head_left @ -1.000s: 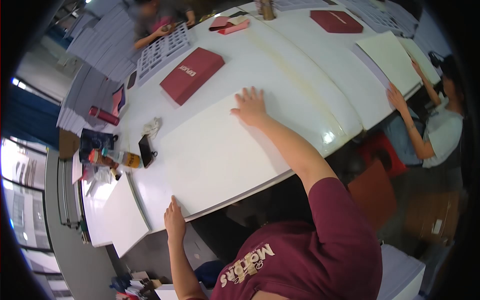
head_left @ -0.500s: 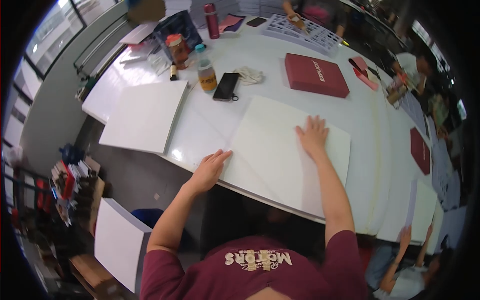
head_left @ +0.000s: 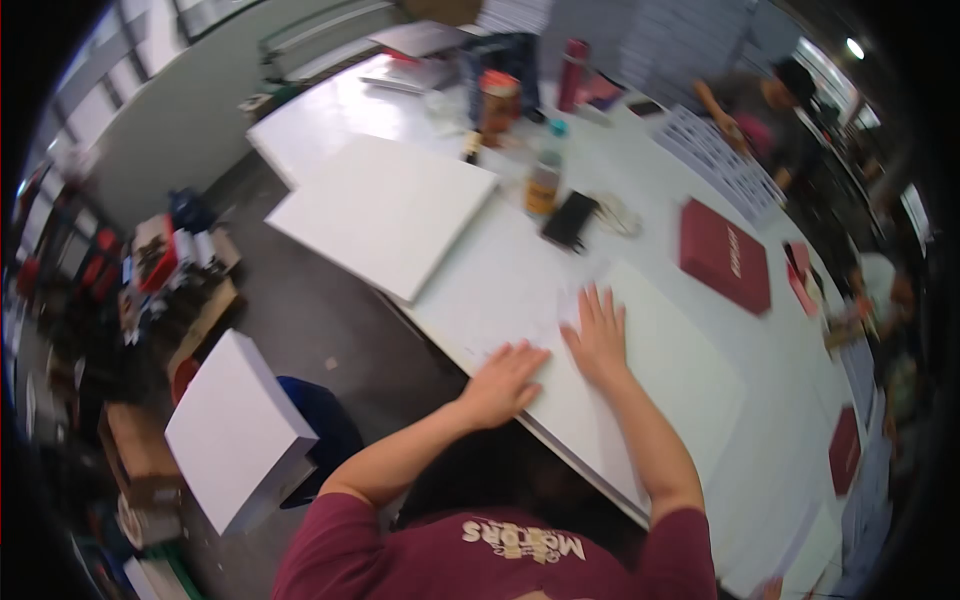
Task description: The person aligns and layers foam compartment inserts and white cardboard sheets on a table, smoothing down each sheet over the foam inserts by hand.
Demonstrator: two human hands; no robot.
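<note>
My left hand [head_left: 505, 382] lies flat near the front edge of the white table, fingers stretched out and holding nothing. Close beside it, my right hand [head_left: 598, 335] rests palm down with its fingers spread, at the left part of a large white sheet or board [head_left: 675, 390]. Whether that is one sheet or several, I cannot tell. To the left of both hands, a thick white board or stack of sheets [head_left: 385, 215] sits partly over the table edge.
Beyond my hands are a black phone [head_left: 570, 220], a bottle [head_left: 544, 180], a white cloth [head_left: 618, 215] and a dark red box [head_left: 725, 255]. A white stack [head_left: 240, 430] stands low at left. Another person [head_left: 765, 110] works across the table at a gridded tray [head_left: 715, 160].
The view has swung, shifting the table's things rightward. My right hand has slid left across the white sheet towards my left hand. Both stay flat.
</note>
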